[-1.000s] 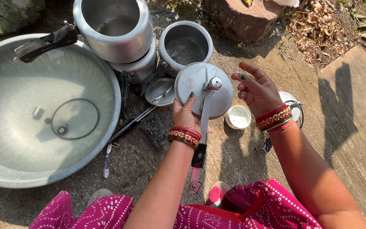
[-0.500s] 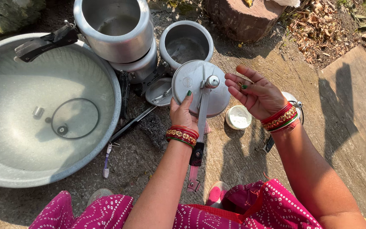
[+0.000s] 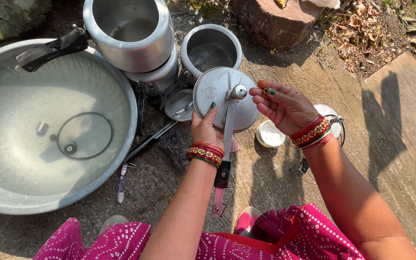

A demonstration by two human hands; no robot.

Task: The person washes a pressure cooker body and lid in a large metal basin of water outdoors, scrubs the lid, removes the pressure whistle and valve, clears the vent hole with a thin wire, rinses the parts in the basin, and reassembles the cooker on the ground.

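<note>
Left hand (image 3: 208, 129) up in the middle of the view, fingers wrapped around the round grey aluminium pressure-cooker lid (image 3: 220, 96), thumb pressed flat on its face. The lid is lifted clear of the ground and turned toward the person, and its long metal handle bar (image 3: 225, 159) runs down past the wrist, black grip piece partway along. A small knob-shaped vent weight (image 3: 239, 91) stands at the lid's centre.

Right hand (image 3: 282, 105) just beside the lid's right edge, palm up, fingers loosely curled, holding nothing that can be made out; its fingertips (image 3: 261, 91) are close to the vent weight, and whether they touch it cannot be told. Red and gold bangles on both wrists.

Under the lid, on the ground, a small round white tub (image 3: 269, 134). Behind it, an open aluminium pressure-cooker pot (image 3: 211, 48), and to its left a larger one (image 3: 131, 31) stacked on another vessel, black handle pointing left. Far left, a wide aluminium basin (image 3: 49, 125) of water with a black rubber gasket ring (image 3: 84, 135) lying in it. A toothbrush (image 3: 121, 185) lies near the basin's rim.
</note>
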